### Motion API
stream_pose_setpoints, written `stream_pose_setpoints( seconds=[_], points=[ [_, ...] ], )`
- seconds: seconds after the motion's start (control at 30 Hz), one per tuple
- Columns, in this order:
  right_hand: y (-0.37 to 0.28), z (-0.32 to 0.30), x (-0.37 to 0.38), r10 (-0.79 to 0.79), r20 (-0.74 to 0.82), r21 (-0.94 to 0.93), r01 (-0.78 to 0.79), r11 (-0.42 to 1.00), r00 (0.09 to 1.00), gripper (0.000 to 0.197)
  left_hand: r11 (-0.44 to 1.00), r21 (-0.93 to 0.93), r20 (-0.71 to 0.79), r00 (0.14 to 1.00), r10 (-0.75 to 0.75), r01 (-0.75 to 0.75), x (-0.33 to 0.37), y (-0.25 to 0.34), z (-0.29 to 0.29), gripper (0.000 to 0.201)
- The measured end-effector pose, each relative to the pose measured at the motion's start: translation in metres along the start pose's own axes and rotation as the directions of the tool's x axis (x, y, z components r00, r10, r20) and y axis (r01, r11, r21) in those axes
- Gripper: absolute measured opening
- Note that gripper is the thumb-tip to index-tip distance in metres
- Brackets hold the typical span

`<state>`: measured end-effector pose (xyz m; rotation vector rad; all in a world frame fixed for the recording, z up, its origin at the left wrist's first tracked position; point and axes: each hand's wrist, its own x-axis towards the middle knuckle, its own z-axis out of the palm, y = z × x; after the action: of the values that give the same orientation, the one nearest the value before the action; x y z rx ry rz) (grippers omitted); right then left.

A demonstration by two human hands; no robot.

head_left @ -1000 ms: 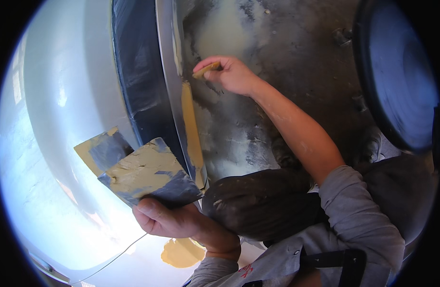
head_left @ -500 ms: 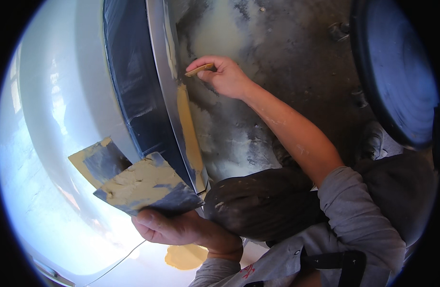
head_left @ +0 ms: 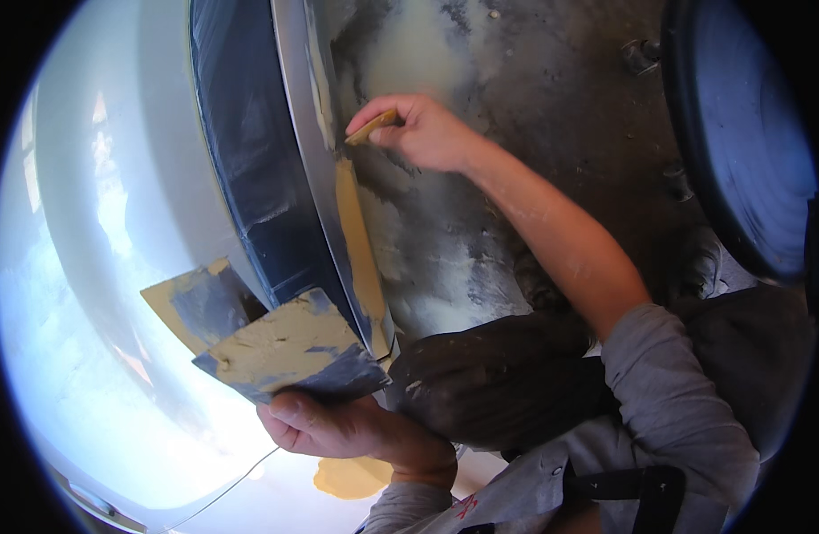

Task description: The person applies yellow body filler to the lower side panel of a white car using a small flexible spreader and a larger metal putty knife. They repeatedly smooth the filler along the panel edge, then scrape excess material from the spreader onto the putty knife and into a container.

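Observation:
My left hand [head_left: 325,425] grips a putty plate [head_left: 289,347], a flat dark sheet smeared with beige filler. A second smeared sheet [head_left: 191,303] sticks out behind it; how the two are joined is hidden. In my right hand [head_left: 418,132] a small yellowish spreader [head_left: 371,128] is pinched between thumb and fingers. Its edge is close to the lower side of a car body, by a narrow grey sill [head_left: 310,133]; I cannot tell whether it touches. Fresh-looking beige filler [head_left: 358,240] lies in a long strip along that sill, nearer to me.
A silver-white car panel [head_left: 107,267] fills the left, with a dark glossy band [head_left: 249,151] beside the sill. Another beige filler patch [head_left: 352,478] marks the white panel near my left wrist. A round dark-rimmed object [head_left: 748,133] stands at the right, above the dusty, stained floor [head_left: 516,80].
The putty plate and my left hand have shifted slightly right in the picture. My right hand stays by the sill, the spreader tilted a little more steeply.

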<state>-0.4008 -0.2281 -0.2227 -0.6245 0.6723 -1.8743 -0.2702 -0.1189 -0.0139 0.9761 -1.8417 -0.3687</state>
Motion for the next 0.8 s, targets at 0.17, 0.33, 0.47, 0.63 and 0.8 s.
stream_pose_setpoints(
  seconds=[0.17,0.33,0.47,0.63,0.8],
  points=[
    [0.006,0.031,-0.012,-0.156,-0.118,-0.051,0.151,0.987,0.981,0.022,0.996,0.085,-0.064,0.998,-0.01,0.015,0.0,0.002,-0.007,0.051],
    [-0.006,0.006,-0.012,-0.022,0.155,-0.089,0.036,0.995,0.988,0.023,0.995,0.096,-0.035,0.999,-0.028,0.031,-0.001,0.002,-0.007,0.052],
    [-0.01,-0.006,-0.008,0.048,-0.001,-0.042,-0.048,0.998,0.999,0.024,0.997,0.077,-0.061,0.998,-0.01,0.015,0.0,-0.001,-0.001,0.051],
    [0.0,0.018,-0.003,-0.091,-0.058,-0.025,0.09,0.996,0.994,0.024,0.995,0.101,-0.04,0.999,-0.004,0.008,-0.001,0.002,-0.004,0.052],
    [0.008,0.015,-0.015,0.059,0.038,0.03,-0.06,0.998,0.998,0.024,0.998,0.042,-0.026,0.999,-0.037,0.039,-0.002,0.004,-0.006,0.053]
  ],
)
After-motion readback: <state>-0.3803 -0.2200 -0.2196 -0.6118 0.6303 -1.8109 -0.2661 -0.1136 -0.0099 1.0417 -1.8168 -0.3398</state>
